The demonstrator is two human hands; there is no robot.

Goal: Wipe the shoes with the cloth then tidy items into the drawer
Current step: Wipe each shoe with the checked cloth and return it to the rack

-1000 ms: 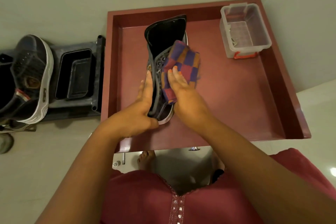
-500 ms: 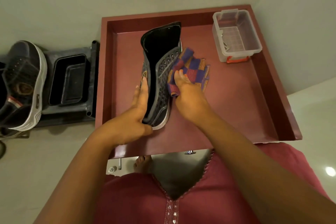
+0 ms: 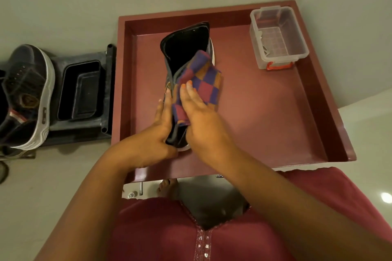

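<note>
A person wipes a black shoe (image 3: 186, 48) with a checked cloth (image 3: 203, 85) over an open maroon drawer (image 3: 275, 116). The cloth, bunched low against the shoe's side half a second ago, has now ridden up over the laced upper toward the collar, and the right hand (image 3: 201, 116) lies flat on it, fingers (image 3: 187, 91) straight and pressing the fabric to the shoe rather than gripping it. The left hand (image 3: 154, 133) has kept its place at the near end of the shoe, fingers extended up the far side and thumb tucked round the toe, steadying it on its edge on the drawer floor. The upward stroke suggests the wiping of this shoe is well under way but not done; a second shoe (image 3: 27, 95) waits outside the drawer at the left, beside a black tray (image 3: 81, 91), so the tidying stage appears some way off. Inside the drawer, a clear plastic box (image 3: 277, 36) sits in the far right corner, well apart from the hands, leaving a broad bare stretch of drawer floor to the right of the shoe. The drawer's raised left wall stands near the left hand, the tighter side for any swing of the elbow or cloth.
</note>
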